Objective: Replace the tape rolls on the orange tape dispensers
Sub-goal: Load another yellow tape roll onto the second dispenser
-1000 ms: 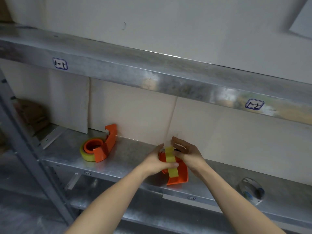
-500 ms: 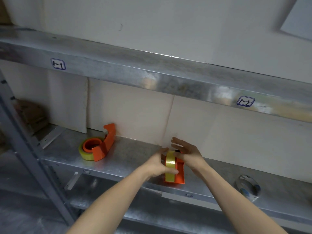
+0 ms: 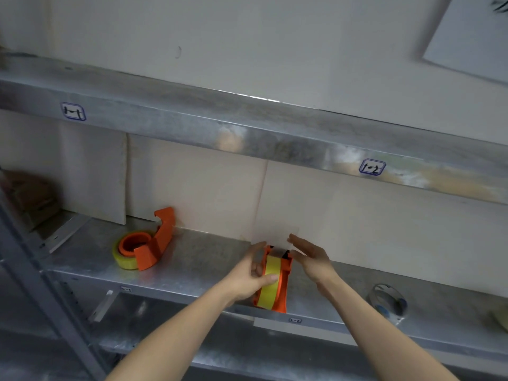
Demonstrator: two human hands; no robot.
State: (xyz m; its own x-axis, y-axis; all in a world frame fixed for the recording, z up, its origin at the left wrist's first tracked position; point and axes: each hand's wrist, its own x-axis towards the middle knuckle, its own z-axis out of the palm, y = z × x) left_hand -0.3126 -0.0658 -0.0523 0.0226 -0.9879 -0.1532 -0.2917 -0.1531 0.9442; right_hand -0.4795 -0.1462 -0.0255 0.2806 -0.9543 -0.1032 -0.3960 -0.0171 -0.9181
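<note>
I'm seeing left hand clamping dispenser, yellow roll seated; right hand open alongside. Far-left dispenser looking loaded too.

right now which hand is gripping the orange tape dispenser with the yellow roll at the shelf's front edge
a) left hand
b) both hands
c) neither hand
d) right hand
a) The left hand wraps the orange tape dispenser, thumb pressed on its yellow tape roll, while the right hand is open beside it, fingers spread, not closed on it.
</note>
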